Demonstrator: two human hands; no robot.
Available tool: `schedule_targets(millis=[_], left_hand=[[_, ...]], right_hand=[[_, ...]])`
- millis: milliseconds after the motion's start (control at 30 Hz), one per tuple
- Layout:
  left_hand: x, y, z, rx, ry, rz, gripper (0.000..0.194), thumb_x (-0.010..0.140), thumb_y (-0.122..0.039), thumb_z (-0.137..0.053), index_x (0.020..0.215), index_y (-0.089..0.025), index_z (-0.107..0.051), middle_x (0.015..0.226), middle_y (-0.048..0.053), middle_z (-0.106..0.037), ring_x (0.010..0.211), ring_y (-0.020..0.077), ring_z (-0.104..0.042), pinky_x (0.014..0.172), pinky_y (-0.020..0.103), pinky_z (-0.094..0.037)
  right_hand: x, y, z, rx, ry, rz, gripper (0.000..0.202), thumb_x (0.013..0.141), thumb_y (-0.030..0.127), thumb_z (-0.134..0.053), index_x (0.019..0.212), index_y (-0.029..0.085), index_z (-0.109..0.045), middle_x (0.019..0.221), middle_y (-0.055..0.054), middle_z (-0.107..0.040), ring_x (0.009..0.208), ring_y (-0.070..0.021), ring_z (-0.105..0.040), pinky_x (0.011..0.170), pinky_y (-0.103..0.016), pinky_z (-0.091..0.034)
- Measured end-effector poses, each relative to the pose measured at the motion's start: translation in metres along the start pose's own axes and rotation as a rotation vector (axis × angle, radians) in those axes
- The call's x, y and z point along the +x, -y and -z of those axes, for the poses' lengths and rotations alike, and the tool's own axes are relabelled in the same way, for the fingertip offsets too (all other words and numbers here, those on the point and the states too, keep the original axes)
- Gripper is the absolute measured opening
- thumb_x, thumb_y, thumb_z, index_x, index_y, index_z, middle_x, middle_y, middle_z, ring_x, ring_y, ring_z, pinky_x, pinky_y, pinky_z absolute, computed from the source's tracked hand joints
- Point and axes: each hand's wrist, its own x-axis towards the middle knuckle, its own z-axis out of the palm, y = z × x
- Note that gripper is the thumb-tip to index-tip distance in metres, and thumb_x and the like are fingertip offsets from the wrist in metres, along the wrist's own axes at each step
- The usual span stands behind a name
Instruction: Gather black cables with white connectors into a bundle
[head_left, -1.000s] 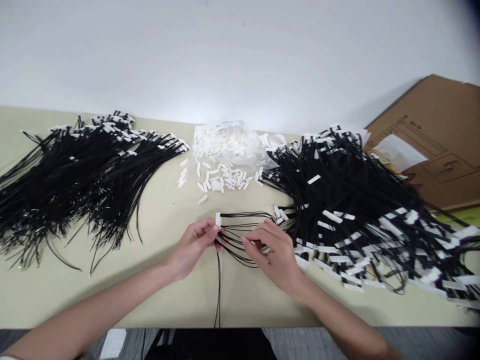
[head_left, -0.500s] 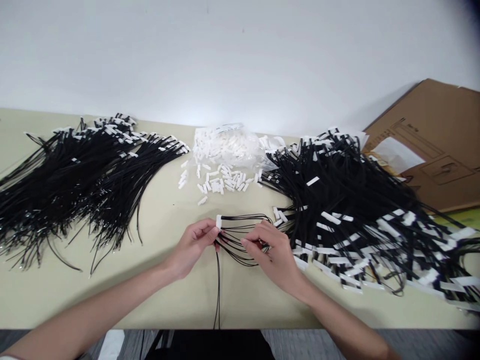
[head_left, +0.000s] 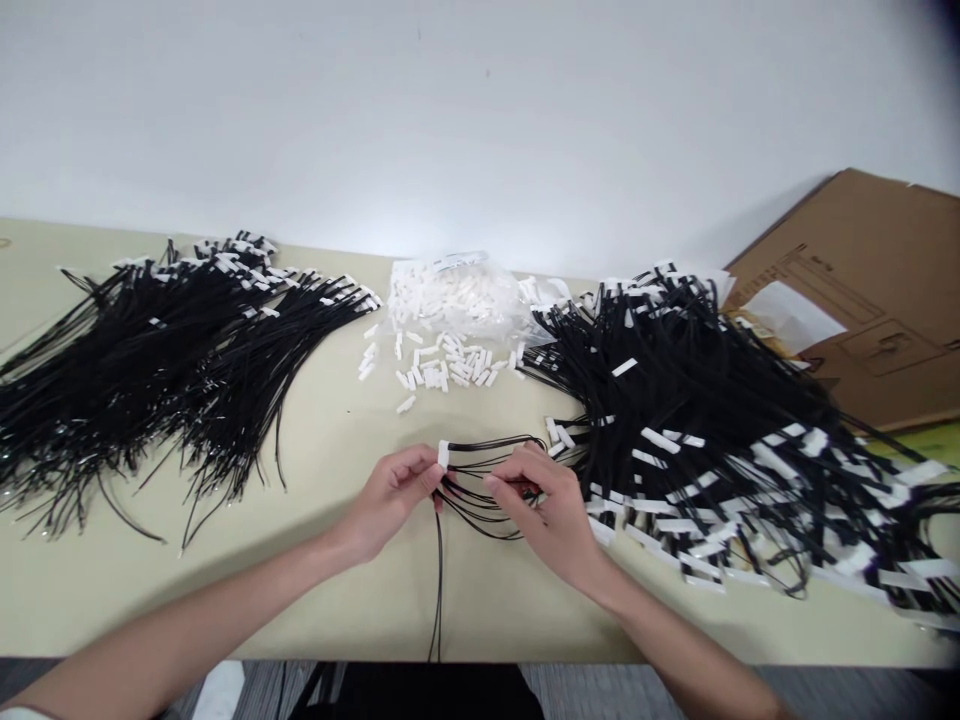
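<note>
Pinched between the thumb and fingers of my left hand [head_left: 403, 495] is a white connector housing [head_left: 444, 455], its upper end showing above the fingertips. Several black wires [head_left: 480, 443] fan out from it to the right in loose curves. My right hand [head_left: 544, 495] is closed on these wires, thumb against fingers; the exact wire at its fingertips is too small to make out. A pair of black wires [head_left: 438, 590] hangs below my left hand toward the table's front edge.
Black wire bundles with white ends [head_left: 247, 370] lie at left. Behind my hands are loose white connector housings [head_left: 457, 360] and a clear plastic bag [head_left: 465, 290] of more. A large wire pile [head_left: 675, 370] covers the right side, with a cardboard box [head_left: 885, 300] behind it.
The connector housing and my left hand have shifted slightly right and down in view. My right hand keeps nearly the same pose on the wires.
</note>
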Motion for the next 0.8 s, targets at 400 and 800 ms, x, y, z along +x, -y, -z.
schedule_targets(millis=[400,800], left_hand=[[0.003,0.007,-0.004,-0.193,-0.042,-0.003,0.02,0.076,-0.032,-0.055,0.075,-0.013,-0.06,0.067,0.003,-0.058,0.062,0.0132,-0.053,0.056,0.025,-0.044],[0.004,0.004,-0.001,-0.387,-0.101,0.064,0.018,0.072,-0.029,-0.061,0.076,-0.012,-0.062,0.063,0.003,-0.062,0.059,0.0111,-0.056,0.056,0.022,-0.042]], right_hand=[[-0.003,-0.003,-0.008,-0.247,-0.156,0.356,0.017,0.079,0.014,-0.053,0.094,0.02,-0.058,0.086,-0.006,-0.059,0.084,-0.0178,-0.05,0.074,-0.035,-0.042],[-0.009,-0.028,-0.034,-0.498,-0.075,0.845,0.023,0.078,0.01,-0.056,0.097,0.023,-0.058,0.094,0.0,-0.064,0.097,-0.0147,-0.05,0.082,-0.034,-0.041]])
